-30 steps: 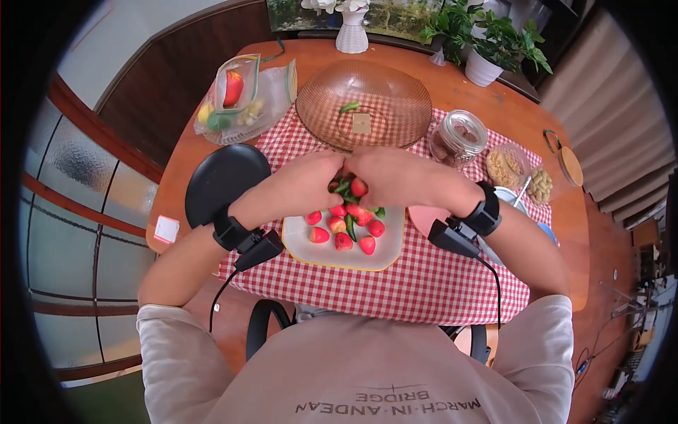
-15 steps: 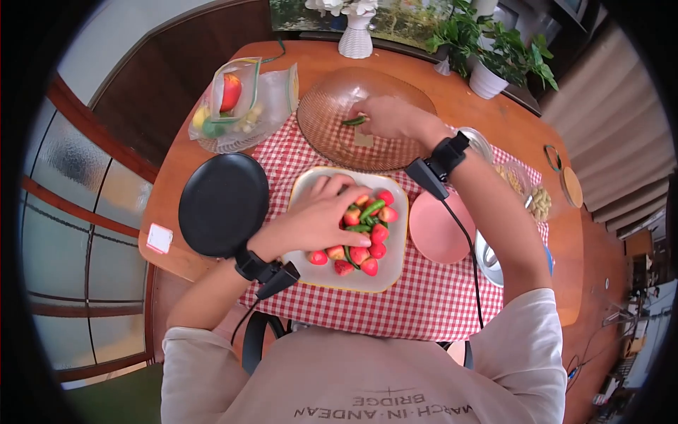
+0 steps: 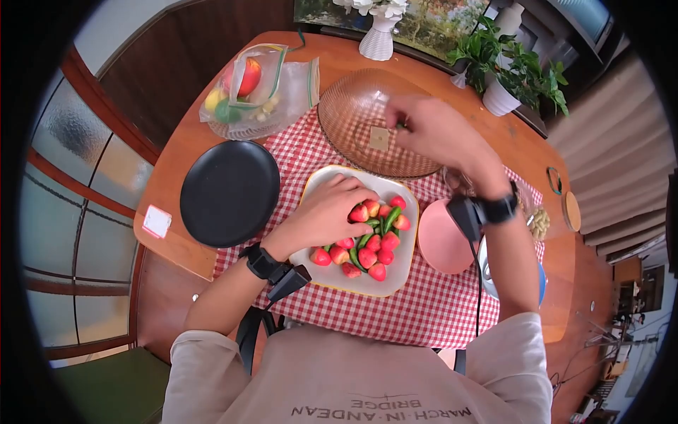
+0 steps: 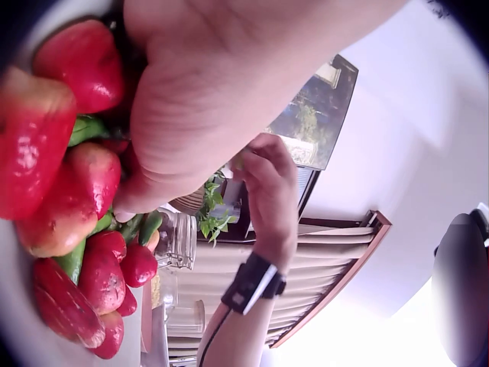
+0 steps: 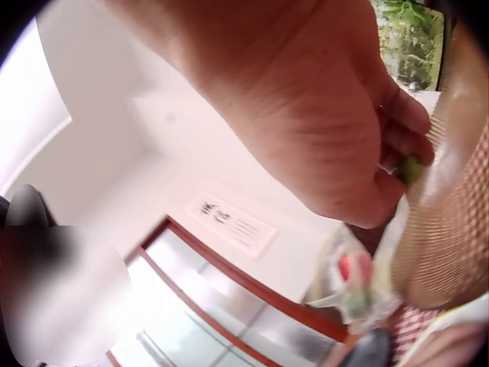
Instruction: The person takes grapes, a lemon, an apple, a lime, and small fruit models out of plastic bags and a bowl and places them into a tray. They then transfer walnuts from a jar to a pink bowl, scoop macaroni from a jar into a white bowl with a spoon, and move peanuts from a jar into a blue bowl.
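Note:
Over the brown glass bowl [image 3: 346, 134], my right hand [image 3: 441, 134] pinches a small green chili pepper [image 5: 410, 170]; only its end shows between fingers and thumb. My left hand [image 3: 328, 215] rests at the left part of the white, yellow-rimmed tray [image 3: 397, 272], fingers relaxed over the food, thumb stretched out beside it. In this tray lie several small red fruits with yellow patches [image 3: 389, 241], mixed with green chili peppers [image 3: 367, 259]. From the left wrist view, the thumb side of the hand lies right against the fruits [image 4: 95, 176].
A black plate [image 3: 229, 192] is left of the tray, a pink plate [image 3: 445, 237] right of it. Plastic bags with fruit [image 3: 247, 92] stand at the back left. A potted plant [image 3: 501, 97] and white vase [image 3: 378, 40] stand behind the bowl. A jar [image 4: 179, 238] is on the right.
My right hand moved from the tray to the glass bowl and lifted the green chili pepper that lay there. My left hand moved back to the tray's left side and relaxed. The view shifted.

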`<state>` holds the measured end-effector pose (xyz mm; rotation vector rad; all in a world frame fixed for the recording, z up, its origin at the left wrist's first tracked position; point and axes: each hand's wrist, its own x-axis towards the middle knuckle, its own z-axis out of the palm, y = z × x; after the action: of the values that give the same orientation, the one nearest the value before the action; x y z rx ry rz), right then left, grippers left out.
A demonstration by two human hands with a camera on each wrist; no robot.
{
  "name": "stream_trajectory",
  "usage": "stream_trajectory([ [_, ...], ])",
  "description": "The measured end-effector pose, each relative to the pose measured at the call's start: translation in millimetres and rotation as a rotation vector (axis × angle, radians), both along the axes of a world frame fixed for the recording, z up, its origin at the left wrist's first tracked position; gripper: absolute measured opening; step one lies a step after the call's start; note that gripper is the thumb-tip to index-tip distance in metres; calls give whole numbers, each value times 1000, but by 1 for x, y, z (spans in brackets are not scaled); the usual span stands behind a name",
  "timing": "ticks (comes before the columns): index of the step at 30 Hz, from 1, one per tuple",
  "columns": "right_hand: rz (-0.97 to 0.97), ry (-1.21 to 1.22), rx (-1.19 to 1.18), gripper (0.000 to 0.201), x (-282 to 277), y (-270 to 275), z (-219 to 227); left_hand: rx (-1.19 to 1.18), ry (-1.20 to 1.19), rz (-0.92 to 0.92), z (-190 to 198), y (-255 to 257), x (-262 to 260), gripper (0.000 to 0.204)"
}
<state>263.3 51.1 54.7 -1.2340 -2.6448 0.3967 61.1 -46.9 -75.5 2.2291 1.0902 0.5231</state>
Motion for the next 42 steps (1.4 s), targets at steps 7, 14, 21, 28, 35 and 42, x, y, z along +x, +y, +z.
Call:
stream_trajectory([
  [7,61,230,-66,42,23,-112,-62,154,-126,30,-8,-1,-4,70],
  [14,148,189,-74,77,18,-124,-107,-16,238,-132,24,-16,-17,132],
  [21,-3,255,-46,59,8,-120,-119,-66,118,-77,16,-5,-13,106],
  [28,-99,422,96,28,-1,-108,-121,37,-131,18,16,6,-10,68],
  [35,13,505,-45,46,7,-112,-99,-39,-126,-42,51,-4,-21,73],
  [42,195,104,-134,87,22,-131,-104,-26,290,-203,42,-27,-26,125],
])
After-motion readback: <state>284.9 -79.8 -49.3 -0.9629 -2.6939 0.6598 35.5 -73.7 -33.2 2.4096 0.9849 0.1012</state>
